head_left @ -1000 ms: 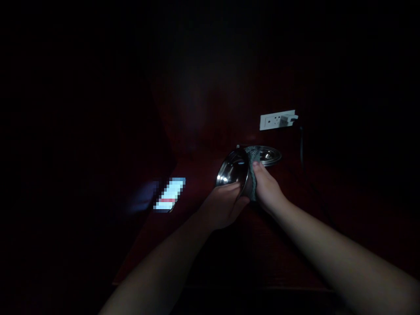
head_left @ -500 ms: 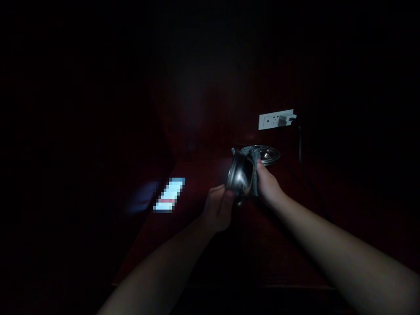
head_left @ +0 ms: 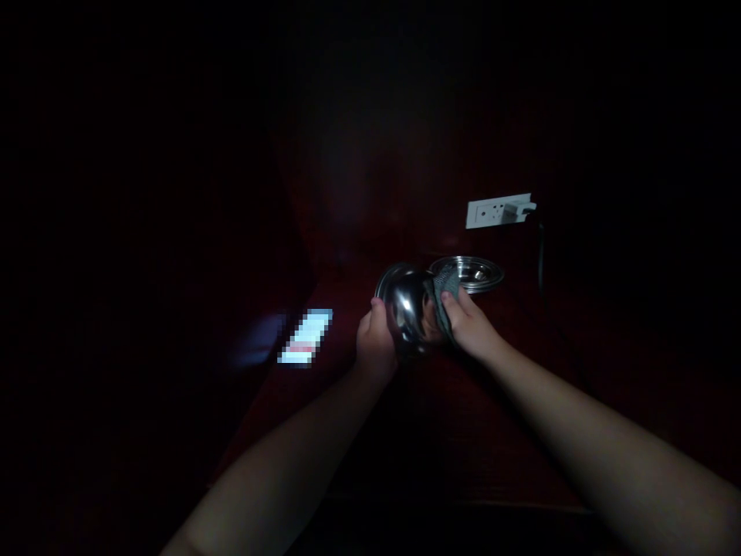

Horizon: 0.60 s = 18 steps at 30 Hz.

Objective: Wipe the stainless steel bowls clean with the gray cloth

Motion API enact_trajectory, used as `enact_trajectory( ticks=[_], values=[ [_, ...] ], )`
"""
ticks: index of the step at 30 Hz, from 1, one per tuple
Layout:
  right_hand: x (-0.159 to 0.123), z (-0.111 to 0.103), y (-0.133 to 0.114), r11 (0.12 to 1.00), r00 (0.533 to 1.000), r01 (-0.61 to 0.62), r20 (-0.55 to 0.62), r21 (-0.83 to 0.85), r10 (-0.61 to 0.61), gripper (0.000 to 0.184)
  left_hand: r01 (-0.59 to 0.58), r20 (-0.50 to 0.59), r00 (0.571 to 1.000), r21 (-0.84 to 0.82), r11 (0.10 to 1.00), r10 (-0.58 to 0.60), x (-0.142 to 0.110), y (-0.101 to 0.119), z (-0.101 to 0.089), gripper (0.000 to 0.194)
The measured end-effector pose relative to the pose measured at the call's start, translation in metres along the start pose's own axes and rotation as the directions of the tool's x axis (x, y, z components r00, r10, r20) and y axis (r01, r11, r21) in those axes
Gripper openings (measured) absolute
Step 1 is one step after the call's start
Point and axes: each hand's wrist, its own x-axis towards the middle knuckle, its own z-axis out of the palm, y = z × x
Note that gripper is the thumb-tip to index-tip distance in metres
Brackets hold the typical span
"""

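Note:
A shiny steel bowl [head_left: 407, 305] is held up sideways over the dark red table [head_left: 463, 440], its rounded outside towards the right. My left hand [head_left: 376, 340] grips its rim from the left, thumb on top. My right hand [head_left: 470, 328] is closed on a grey-green cloth [head_left: 447, 289], which presses against the bowl's base side. Behind the cloth lie steel plates or lids [head_left: 492, 276], seemingly stacked; the cloth and bowl partly cover them. The fingers behind the bowl and under the cloth are hidden.
A white wall socket [head_left: 486, 212] with a plug in it is above the table's back edge, and a dark cord [head_left: 541, 259] hangs from it. A glowing, blurred-out screen [head_left: 305, 338] lies at the table's left side. The surroundings are very dark.
The bowl has turned so that its rounded outside shows more. My left hand has shifted up along the rim, and the cloth has bunched under my right hand. The view has shifted slightly.

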Motion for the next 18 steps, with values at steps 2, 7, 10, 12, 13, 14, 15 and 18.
enact_trajectory(
  ticks=[2, 7, 10, 12, 13, 14, 15, 18],
  values=[
    [0.0, -0.002, -0.005, 0.999, 1.0, 0.001, -0.016, -0.042, -0.001, 0.039, 0.025, -0.009, 1.0, -0.057, 0.998, -0.026, 0.003, -0.002, 0.001, 0.04],
    [0.002, -0.006, -0.008, 1.0, 1.0, 0.005, 0.0, -0.008, -0.005, 0.039, 0.096, -0.006, 0.995, -0.152, 0.984, -0.098, 0.006, 0.003, 0.003, 0.035],
    [0.004, -0.008, -0.006, 0.999, 0.999, -0.032, 0.014, 0.026, 0.032, 0.041, 0.168, 0.024, 0.986, -0.18, 0.969, -0.166, 0.01, 0.006, 0.002, 0.033],
    [0.005, -0.01, -0.006, 0.999, 0.999, -0.041, 0.02, 0.023, 0.04, 0.043, 0.2, 0.037, 0.98, -0.195, 0.96, -0.197, 0.013, 0.006, 0.001, 0.031],
    [0.005, -0.011, -0.006, 0.999, 0.999, -0.041, 0.022, 0.017, 0.041, 0.044, 0.212, 0.043, 0.977, -0.202, 0.956, -0.207, 0.016, 0.005, -0.001, 0.031],
    [0.005, -0.011, -0.006, 0.999, 0.999, -0.045, 0.025, 0.013, 0.044, 0.044, 0.222, 0.054, 0.975, -0.206, 0.953, -0.216, 0.018, 0.004, -0.002, 0.031],
    [0.005, -0.012, -0.007, 0.999, 0.998, -0.05, 0.03, 0.013, 0.05, 0.045, 0.233, 0.077, 0.972, -0.207, 0.95, -0.221, 0.02, 0.003, -0.004, 0.031],
    [0.005, -0.013, -0.008, 0.998, 0.997, -0.064, 0.04, 0.019, 0.063, 0.046, 0.262, 0.116, 0.963, -0.199, 0.944, -0.242, 0.025, 0.001, -0.008, 0.031]
  ],
)
